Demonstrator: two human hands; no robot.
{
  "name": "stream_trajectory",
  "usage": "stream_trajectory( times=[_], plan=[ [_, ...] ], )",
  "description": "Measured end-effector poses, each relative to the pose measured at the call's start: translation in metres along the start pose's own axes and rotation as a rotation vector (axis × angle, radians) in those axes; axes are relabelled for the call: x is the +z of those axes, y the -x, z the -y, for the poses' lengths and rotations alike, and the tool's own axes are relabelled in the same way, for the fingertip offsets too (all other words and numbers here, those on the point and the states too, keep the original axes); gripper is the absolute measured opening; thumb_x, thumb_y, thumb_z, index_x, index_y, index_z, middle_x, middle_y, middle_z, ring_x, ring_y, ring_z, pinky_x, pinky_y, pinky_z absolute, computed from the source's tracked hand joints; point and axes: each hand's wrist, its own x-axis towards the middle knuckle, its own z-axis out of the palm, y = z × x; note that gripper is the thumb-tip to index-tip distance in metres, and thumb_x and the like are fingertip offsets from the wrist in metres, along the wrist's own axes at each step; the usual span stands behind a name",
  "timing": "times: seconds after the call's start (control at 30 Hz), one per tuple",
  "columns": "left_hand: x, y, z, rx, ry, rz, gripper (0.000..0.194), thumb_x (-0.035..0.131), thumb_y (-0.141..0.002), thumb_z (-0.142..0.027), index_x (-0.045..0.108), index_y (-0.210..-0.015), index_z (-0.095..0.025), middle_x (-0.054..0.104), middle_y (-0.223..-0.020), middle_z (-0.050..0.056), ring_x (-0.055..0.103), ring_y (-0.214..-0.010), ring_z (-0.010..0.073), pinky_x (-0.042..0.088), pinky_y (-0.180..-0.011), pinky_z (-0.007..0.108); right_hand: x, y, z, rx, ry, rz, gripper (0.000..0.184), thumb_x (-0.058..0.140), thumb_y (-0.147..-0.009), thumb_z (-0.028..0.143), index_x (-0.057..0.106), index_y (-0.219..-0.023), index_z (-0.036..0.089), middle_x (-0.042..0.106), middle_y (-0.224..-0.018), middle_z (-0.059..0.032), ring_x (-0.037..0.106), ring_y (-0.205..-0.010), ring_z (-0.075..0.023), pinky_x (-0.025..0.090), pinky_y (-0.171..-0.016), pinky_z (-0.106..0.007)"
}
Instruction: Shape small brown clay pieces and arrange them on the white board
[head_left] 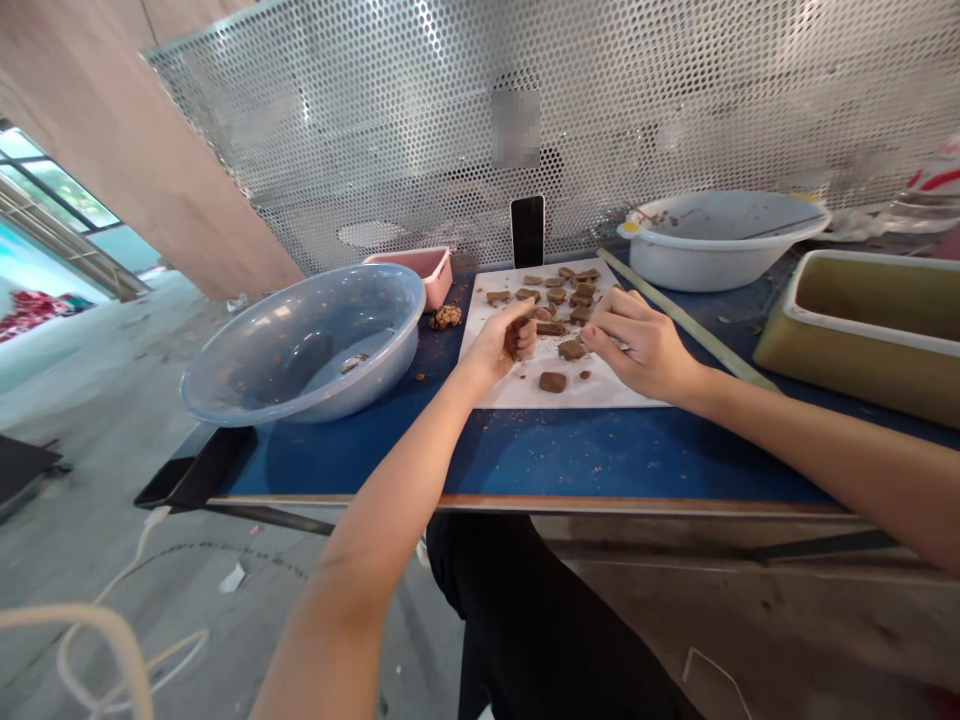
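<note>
Both my hands hover over a white board (600, 393) bearing several small brown clay-like pieces. My left hand (504, 343) is closed, fingers curled inward and thumb stretched out towards the pieces; what it holds, if anything, is not clear. My right hand (646, 345) is closed too, its fingers bent together, and whatever may be inside is hidden. Between the hands lies a flat brown lump (571, 349), close to my right fingertips. Nearer to me sit a rounded square brown block (553, 382) and a tiny brown crumb (585, 375). Bone-like brown shapes (578, 276) lie at the back.
A translucent blue basin (300, 400) stands left, before a pink tub (435, 270) and a crumbly brown clump (446, 317). A phone (528, 232) stands upright behind the board. At right are a greenish strip (690, 325), a white basin (697, 262) and an olive-coloured container (862, 350).
</note>
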Motion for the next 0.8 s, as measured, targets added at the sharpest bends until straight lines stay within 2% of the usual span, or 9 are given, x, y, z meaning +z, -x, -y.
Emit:
stream_trajectory(
  times=[0.13,0.27,0.37,0.5,0.57,0.63,0.7,0.77,0.8],
  plan=[
    [-0.0006,0.0001,-0.0004,0.024,0.028,-0.044,0.036,0.073,-0.106,-0.037,0.067,-0.077,-0.018,0.040,-0.058,-0.006,0.036,-0.046,0.0081,0.029,-0.047,0.024,0.0040,0.0019,0.0006,0.065,-0.020,0.000,0.007,0.069,-0.108,0.032,0.072,-0.104,0.027,0.064,-0.101,-0.0073,0.065,-0.093,-0.0266,0.059,-0.084,-0.049],
    [-0.0015,-0.0015,0.0003,0.052,0.036,-0.069,0.033,0.075,-0.105,-0.034,0.068,-0.077,-0.018,0.041,-0.058,-0.007,0.037,-0.047,0.0078,0.030,-0.048,0.023,0.0047,0.0020,0.0035,0.046,-0.040,0.018,0.011,0.074,-0.105,0.029,0.074,-0.116,0.028,0.064,-0.109,-0.0089,0.067,-0.100,-0.0292,0.063,-0.089,-0.052],
    [-0.0016,-0.0020,0.0004,0.062,0.039,-0.083,0.034,0.075,-0.105,-0.033,0.066,-0.075,-0.018,0.041,-0.058,-0.007,0.037,-0.048,0.0073,0.030,-0.048,0.023,0.0033,0.0007,0.0030,0.028,-0.033,0.024,0.005,0.070,-0.108,0.029,0.073,-0.110,0.026,0.064,-0.106,-0.0084,0.067,-0.097,-0.0282,0.062,-0.087,-0.050],
    [-0.0012,-0.0015,-0.0003,0.061,0.036,-0.071,0.030,0.072,-0.106,-0.031,0.070,-0.079,-0.018,0.042,-0.057,-0.006,0.037,-0.047,0.0076,0.030,-0.047,0.023,0.0040,0.0001,-0.0003,-0.008,-0.016,0.026,0.022,0.064,-0.112,0.029,0.068,-0.091,0.024,0.064,-0.092,-0.0051,0.066,-0.089,-0.0241,0.058,-0.083,-0.046],
    [-0.0010,-0.0014,-0.0006,0.060,0.040,-0.071,0.031,0.070,-0.107,-0.031,0.070,-0.079,-0.017,0.041,-0.057,-0.006,0.037,-0.046,0.0077,0.030,-0.047,0.023,0.0052,0.0006,-0.0006,0.004,-0.008,0.006,0.019,0.067,-0.111,0.030,0.072,-0.093,0.025,0.065,-0.093,-0.0051,0.067,-0.088,-0.0239,0.059,-0.083,-0.046],
    [-0.0011,-0.0015,-0.0008,0.058,0.040,-0.076,0.032,0.069,-0.107,-0.031,0.070,-0.078,-0.017,0.041,-0.057,-0.006,0.037,-0.046,0.0076,0.030,-0.047,0.023,0.0060,0.0012,0.0002,0.031,-0.012,-0.011,0.008,0.072,-0.108,0.032,0.076,-0.104,0.027,0.067,-0.100,-0.0062,0.069,-0.093,-0.0259,0.061,-0.085,-0.048],
    [-0.0015,-0.0019,-0.0007,0.053,0.038,-0.077,0.033,0.070,-0.107,-0.032,0.070,-0.077,-0.017,0.041,-0.056,-0.006,0.037,-0.046,0.0074,0.030,-0.047,0.024,0.0058,0.0015,0.0010,0.041,-0.019,-0.005,0.007,0.075,-0.106,0.033,0.077,-0.110,0.028,0.067,-0.105,-0.0074,0.070,-0.097,-0.0279,0.062,-0.087,-0.050],
    [-0.0022,-0.0023,-0.0003,0.054,0.042,-0.075,0.034,0.069,-0.107,-0.032,0.069,-0.077,-0.017,0.041,-0.056,-0.006,0.037,-0.046,0.0074,0.030,-0.046,0.024,0.0052,0.0016,0.0006,0.021,-0.017,0.025,0.009,0.072,-0.108,0.034,0.075,-0.105,0.027,0.068,-0.103,-0.0071,0.069,-0.096,-0.0271,0.060,-0.087,-0.049],
    [-0.0027,-0.0024,-0.0001,0.056,0.046,-0.072,0.034,0.068,-0.107,-0.032,0.069,-0.077,-0.017,0.041,-0.056,-0.006,0.037,-0.046,0.0076,0.030,-0.046,0.024,0.0049,0.0015,-0.0001,0.006,-0.013,0.047,0.016,0.068,-0.111,0.034,0.073,-0.099,0.026,0.067,-0.098,-0.0060,0.069,-0.093,-0.0255,0.058,-0.086,-0.047]
  ],
)
